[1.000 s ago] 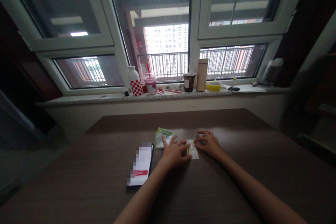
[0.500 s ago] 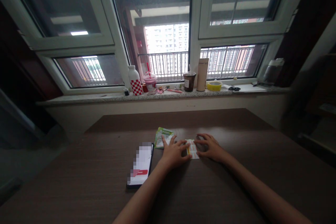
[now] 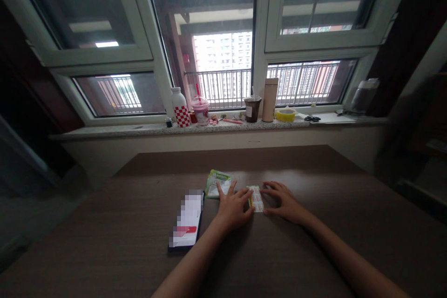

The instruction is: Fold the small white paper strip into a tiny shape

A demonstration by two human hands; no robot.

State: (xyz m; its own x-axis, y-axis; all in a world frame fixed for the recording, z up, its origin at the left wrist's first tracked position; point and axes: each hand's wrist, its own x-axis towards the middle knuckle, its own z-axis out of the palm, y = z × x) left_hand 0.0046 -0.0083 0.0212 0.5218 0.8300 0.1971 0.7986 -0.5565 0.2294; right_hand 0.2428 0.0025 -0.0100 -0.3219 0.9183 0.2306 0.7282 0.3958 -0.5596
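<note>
A small white sheet with yellow and orange print [image 3: 257, 200] lies flat on the brown table. At its left edge is my left hand [image 3: 233, 207], fingers spread, with thumb and index finger touching or nearly touching the sheet. My right hand [image 3: 285, 202] is open on the other side, its fingertips close to the right edge; whether they touch it I cannot tell. Behind my left hand, a green-and-white packet [image 3: 212, 185] is partly covered by the spread fingers. A phone [image 3: 188, 216] with a lit, partly pixelated screen lies to the left of my left forearm.
The table [image 3: 115, 228] reaches toward a stone windowsill [image 3: 139, 131]. On the sill stand a checkered bottle [image 3: 181, 114], a pink drink cup [image 3: 200, 111], a dark drink cup [image 3: 252, 109], a beige flask [image 3: 269, 100], yellow tape [image 3: 285, 115] and scissors [image 3: 312, 118].
My right hand has drawn slightly right and toward me, its fingertips a little farther from the sheet. My left hand, the sheet, packet and phone stay nearly in place.
</note>
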